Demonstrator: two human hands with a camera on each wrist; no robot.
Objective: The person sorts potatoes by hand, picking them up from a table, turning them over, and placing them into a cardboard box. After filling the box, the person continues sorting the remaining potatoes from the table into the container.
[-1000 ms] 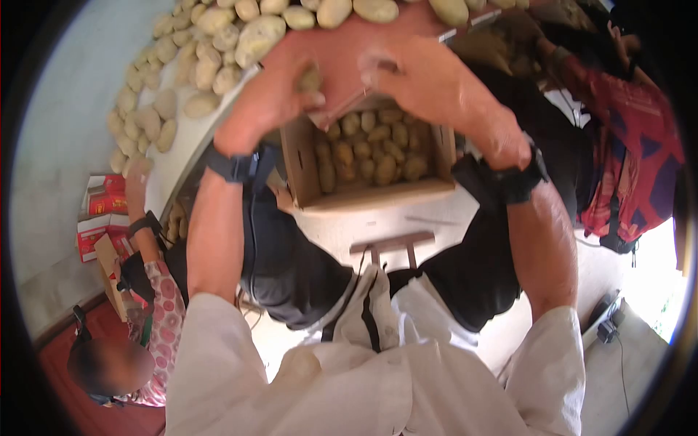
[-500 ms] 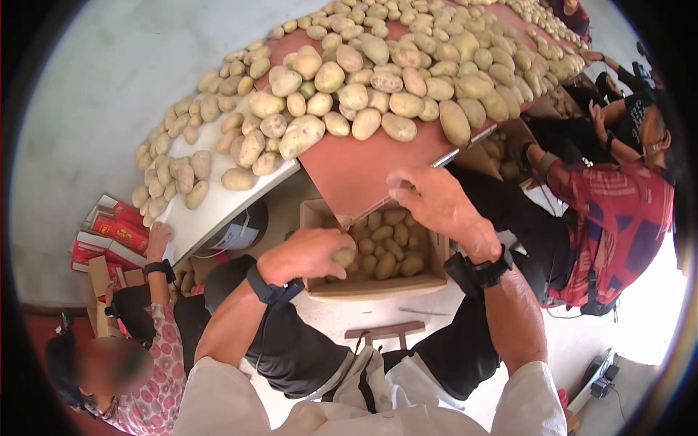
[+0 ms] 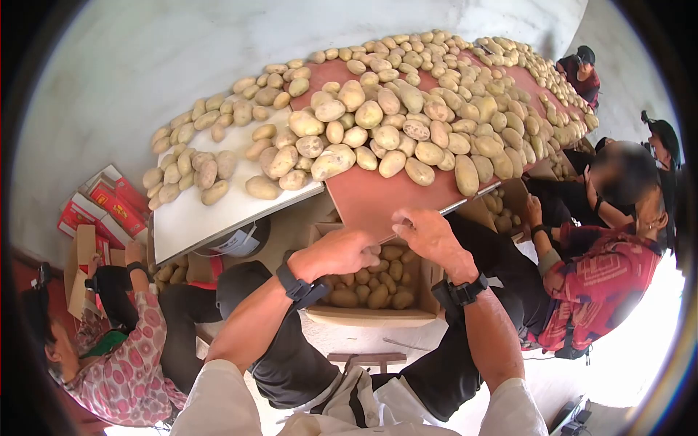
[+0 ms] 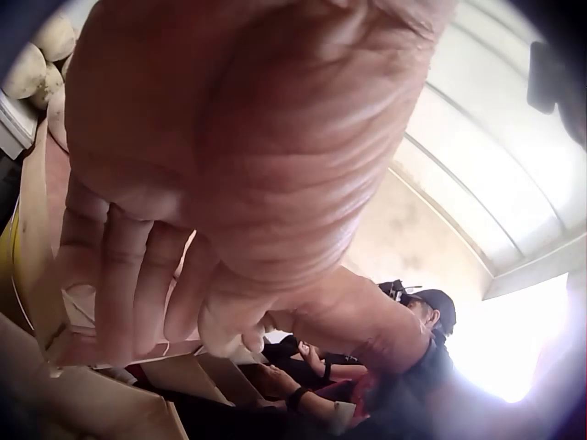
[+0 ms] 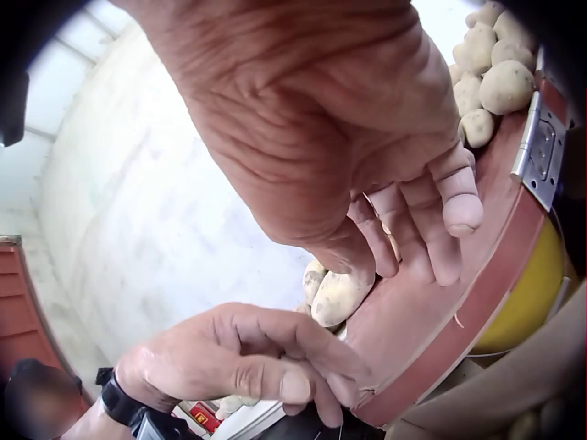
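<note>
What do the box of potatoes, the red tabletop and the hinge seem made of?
The box: probably cardboard, from its matte brown, thin-looking walls. The red tabletop: likely painted or laminated board, given its even colour and straight edge; the core is unclear. The hinge: metal, silvery-grey with a sheen.

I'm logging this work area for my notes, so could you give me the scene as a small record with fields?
Left hand: empty, fingers loosely bent
Right hand: empty, open
Surfaces: red board, white board
On both: loose potatoes
Below hands: cardboard box, potatoes inside
Nearby: other people, both sides
</note>
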